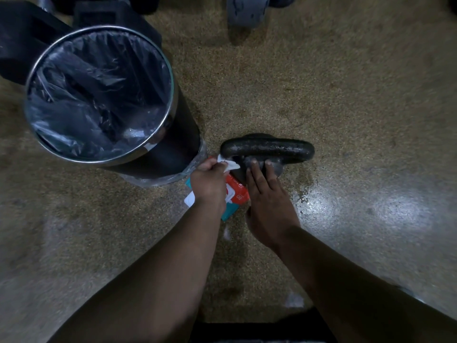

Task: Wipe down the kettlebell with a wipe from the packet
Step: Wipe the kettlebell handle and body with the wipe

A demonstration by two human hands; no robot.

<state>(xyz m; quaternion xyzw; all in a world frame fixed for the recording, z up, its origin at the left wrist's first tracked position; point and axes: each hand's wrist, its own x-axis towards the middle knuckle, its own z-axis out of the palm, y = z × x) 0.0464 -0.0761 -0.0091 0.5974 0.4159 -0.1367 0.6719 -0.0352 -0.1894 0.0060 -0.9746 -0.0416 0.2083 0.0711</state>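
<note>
Curled fingers of the left hand (pixel 210 181) pinch a crumpled white wipe (pixel 228 165), holding it against the left end of the kettlebell's handle. Beside it, the right hand (pixel 268 196) lies open, its fingers (pixel 254 173) straight and side by side, their tips resting on the dark body under the handle; the thumb is not clearly visible. The black kettlebell (pixel 267 148) stands on the speckled floor (pixel 321 82) with its handle uppermost, facing the camera, and the handle's long axis runs left to right across the view. The rough metal shows small glints along the top of the bar. Partly hidden under both hands, the orange and teal wipe packet (pixel 238 194) lies flat on the floor, touching or just beside the near left side of the kettlebell. A round bin (pixel 181 134) with a shiny rim and a dark plastic liner stands on the floor just left of the kettlebell, close to the left hand.
</note>
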